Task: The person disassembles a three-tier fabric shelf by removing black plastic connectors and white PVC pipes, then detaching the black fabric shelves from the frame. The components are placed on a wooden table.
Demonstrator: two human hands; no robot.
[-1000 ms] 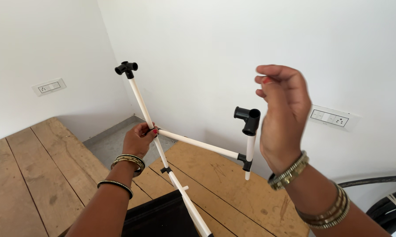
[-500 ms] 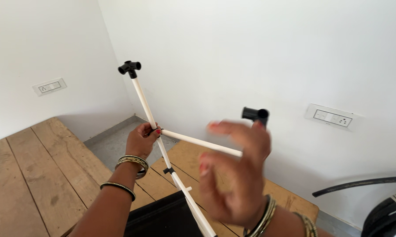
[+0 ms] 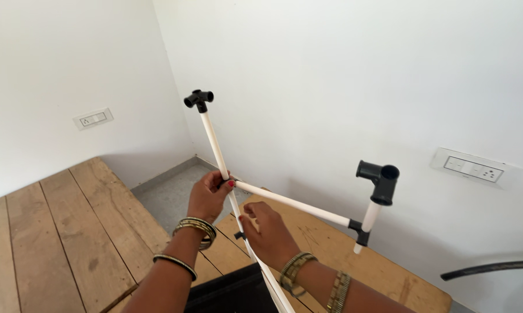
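So, from your head camera: you hold a frame of smooth white plastic tubes [image 3: 290, 202] joined by matte black plastic connectors [image 3: 199, 99], raised above the rough wooden plank platform [image 3: 58, 232]. Your left hand [image 3: 210, 196] is clamped on the frame's central joint. Your right hand [image 3: 267, 235] is curled round the lower tube, just below that joint.

- We see 2 white walls [image 3: 331, 69] that meet in a corner.
- We see 1 white switch plate [image 3: 93, 119] on the left wall and 1 more [image 3: 472, 166] on the right wall.
- We see brown wooden boards [image 3: 58, 232] low down.
- We see grey floor [image 3: 169, 194] between them.
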